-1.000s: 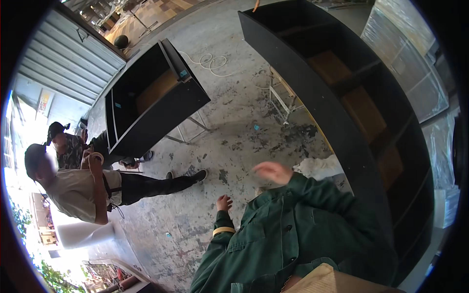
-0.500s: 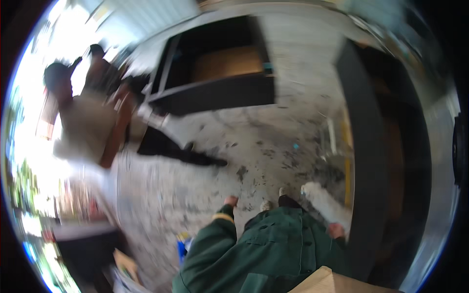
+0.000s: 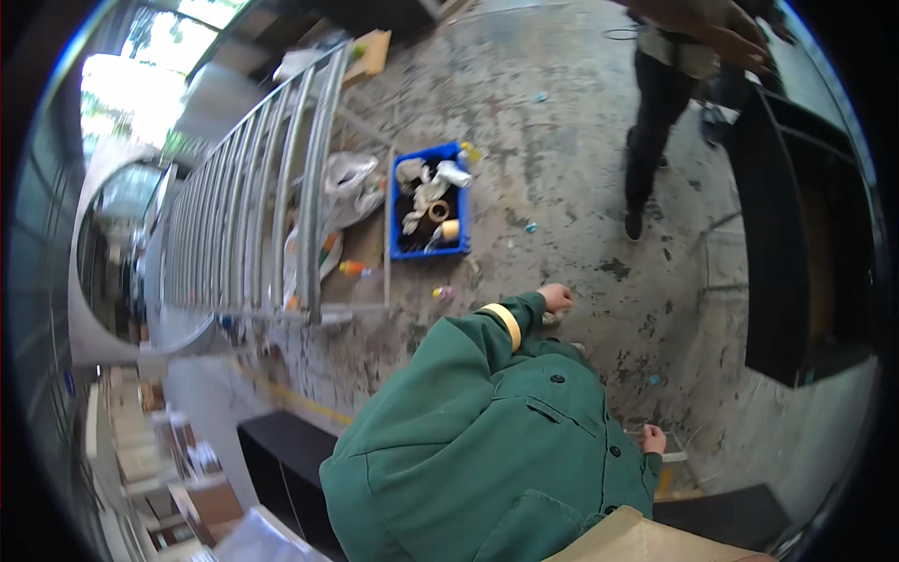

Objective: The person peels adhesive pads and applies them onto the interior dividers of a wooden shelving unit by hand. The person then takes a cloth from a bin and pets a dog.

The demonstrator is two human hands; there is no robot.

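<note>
I look down at my own green jacket (image 3: 487, 450). My left hand (image 3: 557, 298) sticks out of a sleeve with a yellow cuff and hangs over the stained concrete floor (image 3: 562, 140), curled into a loose fist with nothing visible in it. My right hand (image 3: 653, 438) shows only partly past the jacket's edge, beside a pale metal frame (image 3: 672, 457) low on the floor. Whether it touches or grips that frame is hidden.
A blue crate (image 3: 396, 251) with tape rolls and rags stands on the floor ahead. A grey metal railing (image 3: 253, 206) lies to the left, with a white plastic bag (image 3: 346, 183) beside it. Another person's dark-trousered legs (image 3: 654, 112) stand upper right. Black cabinets stand at the right (image 3: 805, 234) and lower left (image 3: 281, 459).
The view has swung sharply: the open black cabinets and the person in a light shirt left the picture, and the crate and railing came in. My raised hand has dropped to my side.
</note>
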